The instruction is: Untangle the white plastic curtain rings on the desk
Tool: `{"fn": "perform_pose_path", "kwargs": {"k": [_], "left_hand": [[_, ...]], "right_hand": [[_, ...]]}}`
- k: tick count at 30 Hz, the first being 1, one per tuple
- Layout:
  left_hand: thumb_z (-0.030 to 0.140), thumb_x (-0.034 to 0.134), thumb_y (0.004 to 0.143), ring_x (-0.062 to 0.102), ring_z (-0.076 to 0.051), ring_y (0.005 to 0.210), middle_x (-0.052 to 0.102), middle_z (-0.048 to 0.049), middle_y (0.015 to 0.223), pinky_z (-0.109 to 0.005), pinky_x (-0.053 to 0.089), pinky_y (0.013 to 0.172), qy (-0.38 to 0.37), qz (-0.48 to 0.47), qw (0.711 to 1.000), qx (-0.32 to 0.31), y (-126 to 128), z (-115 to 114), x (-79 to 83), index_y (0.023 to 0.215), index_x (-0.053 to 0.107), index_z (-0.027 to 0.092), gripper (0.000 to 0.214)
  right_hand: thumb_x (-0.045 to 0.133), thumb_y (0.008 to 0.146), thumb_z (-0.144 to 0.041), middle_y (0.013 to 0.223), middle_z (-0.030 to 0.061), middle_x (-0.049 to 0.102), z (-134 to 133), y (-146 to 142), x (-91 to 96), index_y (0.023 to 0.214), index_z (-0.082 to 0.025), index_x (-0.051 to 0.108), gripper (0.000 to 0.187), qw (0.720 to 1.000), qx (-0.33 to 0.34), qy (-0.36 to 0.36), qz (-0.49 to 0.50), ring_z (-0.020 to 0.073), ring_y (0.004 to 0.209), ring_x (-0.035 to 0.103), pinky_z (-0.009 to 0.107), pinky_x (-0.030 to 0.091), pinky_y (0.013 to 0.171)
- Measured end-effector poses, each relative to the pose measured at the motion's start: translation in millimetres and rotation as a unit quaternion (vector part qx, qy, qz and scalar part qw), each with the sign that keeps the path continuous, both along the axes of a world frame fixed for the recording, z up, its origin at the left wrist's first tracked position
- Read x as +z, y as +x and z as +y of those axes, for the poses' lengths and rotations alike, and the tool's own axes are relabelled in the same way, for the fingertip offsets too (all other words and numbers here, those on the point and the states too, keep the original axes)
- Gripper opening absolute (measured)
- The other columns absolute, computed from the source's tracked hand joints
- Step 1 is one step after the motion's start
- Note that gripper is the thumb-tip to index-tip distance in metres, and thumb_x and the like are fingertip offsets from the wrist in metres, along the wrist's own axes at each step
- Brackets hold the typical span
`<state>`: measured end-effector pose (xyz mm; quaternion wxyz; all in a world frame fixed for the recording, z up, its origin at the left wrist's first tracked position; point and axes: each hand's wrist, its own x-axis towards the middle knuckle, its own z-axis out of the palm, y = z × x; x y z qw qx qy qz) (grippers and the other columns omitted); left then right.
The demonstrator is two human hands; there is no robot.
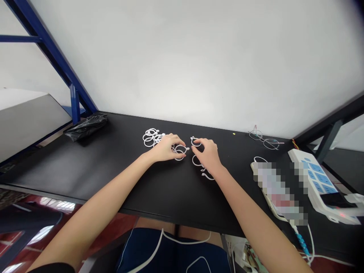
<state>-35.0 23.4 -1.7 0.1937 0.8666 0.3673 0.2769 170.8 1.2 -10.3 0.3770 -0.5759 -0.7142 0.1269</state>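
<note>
I see my left hand (165,147) and right hand (209,153) curl at white rings (187,149); I can't tell if they pinch.

Surface (170,193) is plain black, white rings (153,137) lying around the middle, crumpled black bag (87,127) way off left. Glasses (271,143), a pixelated phone (274,193) and a chunky power strip (310,176) kinda crowd the right side.

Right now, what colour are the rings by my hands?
The rings are white, clearest in the head view.
</note>
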Motion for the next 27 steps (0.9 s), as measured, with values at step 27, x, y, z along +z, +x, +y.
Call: {"fn": "perform_pose_path", "kwargs": {"k": [27], "left_hand": [[0.056, 0.069, 0.078, 0.057, -0.025, 0.095, 0.065, -0.0078, 0.101, -0.041, 0.042, 0.092, 0.011, -0.015, 1.0, 0.017, 4.4, -2.7, -4.9, 0.103, 0.067, 0.019, 0.044]], "right_hand": [[0.057, 0.085, -0.023, 0.079, 0.0042, 0.068, -5.7, -7.3, 2.6, 0.075, -0.023, 0.064, 0.013, 0.994, 0.088, 0.067, 0.016, 0.0235, 0.083, 0.059, 0.038, 0.045, 0.08]]}}
